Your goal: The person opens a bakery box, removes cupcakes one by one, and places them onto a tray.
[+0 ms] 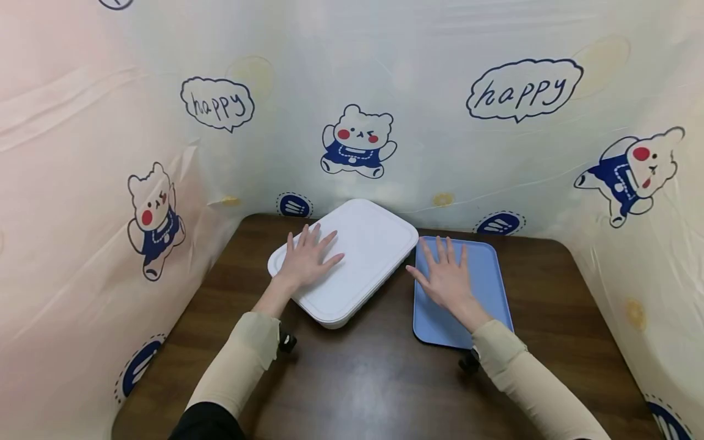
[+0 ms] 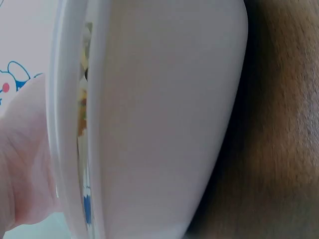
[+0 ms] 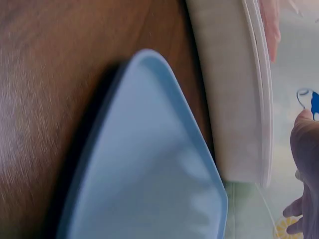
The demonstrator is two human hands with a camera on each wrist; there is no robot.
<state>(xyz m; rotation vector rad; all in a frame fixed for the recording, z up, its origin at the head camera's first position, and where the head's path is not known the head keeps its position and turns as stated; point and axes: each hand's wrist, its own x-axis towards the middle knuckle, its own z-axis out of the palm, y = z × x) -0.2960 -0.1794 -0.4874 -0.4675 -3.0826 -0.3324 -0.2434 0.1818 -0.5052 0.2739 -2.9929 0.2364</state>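
Observation:
A white lidded box (image 1: pixel 360 250) stands turned at an angle at the back of the table. My left hand (image 1: pixel 305 260) is over the left part of its lid, fingers spread; whether it touches the lid cannot be told. In the left wrist view a narrow gap shows between the lid (image 2: pixel 67 119) and the box wall (image 2: pixel 159 119), with coloured shapes visible through it. Right of the box lies a blue tray (image 1: pixel 484 275). My right hand (image 1: pixel 448 281) hovers above the tray with fingers spread, holding nothing; the right wrist view shows it raised off the tray (image 3: pixel 149 164).
The brown wooden table (image 1: pixel 357 379) extends in front of the box and tray. A printed curtain (image 1: pixel 429 146) with bears and the word happy hangs behind the table and along both sides.

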